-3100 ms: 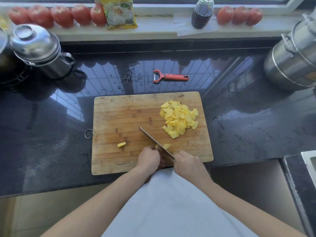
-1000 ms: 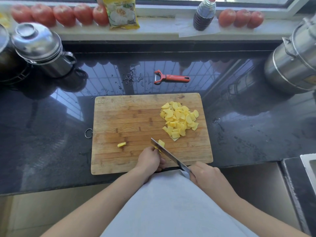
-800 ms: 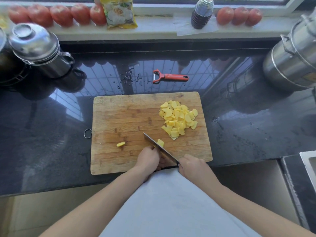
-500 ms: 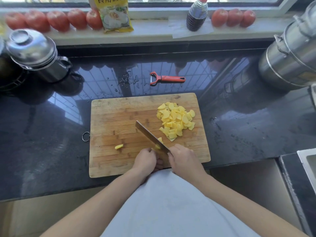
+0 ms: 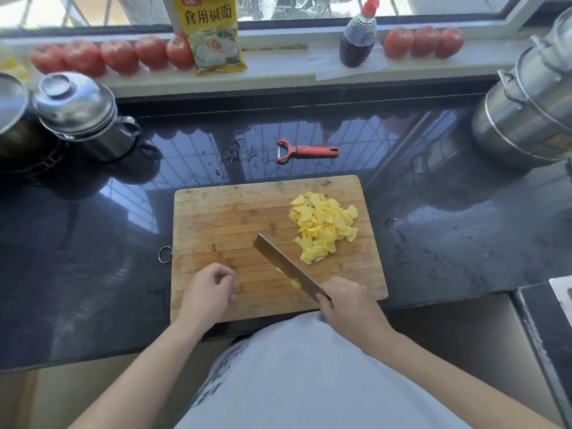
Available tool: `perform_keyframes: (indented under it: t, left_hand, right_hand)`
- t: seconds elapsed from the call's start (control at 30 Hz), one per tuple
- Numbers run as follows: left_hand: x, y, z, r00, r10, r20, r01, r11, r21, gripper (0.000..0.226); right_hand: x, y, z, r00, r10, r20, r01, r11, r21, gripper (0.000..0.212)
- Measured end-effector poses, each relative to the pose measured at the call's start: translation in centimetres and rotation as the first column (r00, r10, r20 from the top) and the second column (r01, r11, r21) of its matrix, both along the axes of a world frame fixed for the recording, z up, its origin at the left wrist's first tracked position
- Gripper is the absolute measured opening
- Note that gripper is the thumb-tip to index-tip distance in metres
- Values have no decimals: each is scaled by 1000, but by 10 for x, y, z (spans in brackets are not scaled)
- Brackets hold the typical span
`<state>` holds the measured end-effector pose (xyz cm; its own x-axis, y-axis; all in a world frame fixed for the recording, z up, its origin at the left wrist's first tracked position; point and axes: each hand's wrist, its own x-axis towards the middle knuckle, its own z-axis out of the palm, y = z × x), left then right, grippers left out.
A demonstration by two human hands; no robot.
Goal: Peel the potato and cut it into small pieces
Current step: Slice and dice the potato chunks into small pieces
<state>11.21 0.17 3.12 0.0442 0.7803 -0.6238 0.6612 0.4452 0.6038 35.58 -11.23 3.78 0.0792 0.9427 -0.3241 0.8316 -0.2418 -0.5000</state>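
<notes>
A wooden cutting board (image 5: pixel 229 218) lies on the black counter. A pile of yellow potato slices (image 5: pixel 325 227) sits on its right half. My right hand (image 5: pixel 349 305) grips the handle of a knife (image 5: pixel 284 264), whose blade slants up to the left across the board's front. Small yellow potato bits (image 5: pixel 295 283) cling beside the blade. My left hand (image 5: pixel 210 289) rests on the board's front left. Its fingertips are pinched together where a stray potato piece lay, and the piece itself is hidden under them.
A red peeler (image 5: pixel 305 151) lies behind the board among water drops. Steel pots stand at the left (image 5: pixel 80 113) and right (image 5: pixel 532 113). Tomatoes (image 5: pixel 117 55), a yellow packet (image 5: pixel 210 32) and a dark bottle (image 5: pixel 357 38) line the sill. A sink corner (image 5: pixel 561 292) shows at right.
My left hand has left the knife's side and moved left to the stray piece. The knife and my right hand shifted slightly right. The potato pile has not moved.
</notes>
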Motion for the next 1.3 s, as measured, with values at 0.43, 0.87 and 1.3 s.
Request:
perform_keyframes:
  t: [0.43, 0.87, 1.3]
  left_hand:
    - [-17, -4, -23, 930, -163, -328, 244, 944, 221, 24]
    - [-3, 13, -25, 821, -349, -452, 518, 788, 333, 11]
    - [51, 3, -27, 990, -120, -71, 121, 993, 15, 14]
  right_hand:
    - [25, 48, 10, 974, -213, 70, 218, 974, -57, 24]
    - [-3, 12, 12, 997, 38, -70, -50, 982, -180, 39]
    - [38, 48, 18, 976, -200, 87, 205, 978, -51, 23]
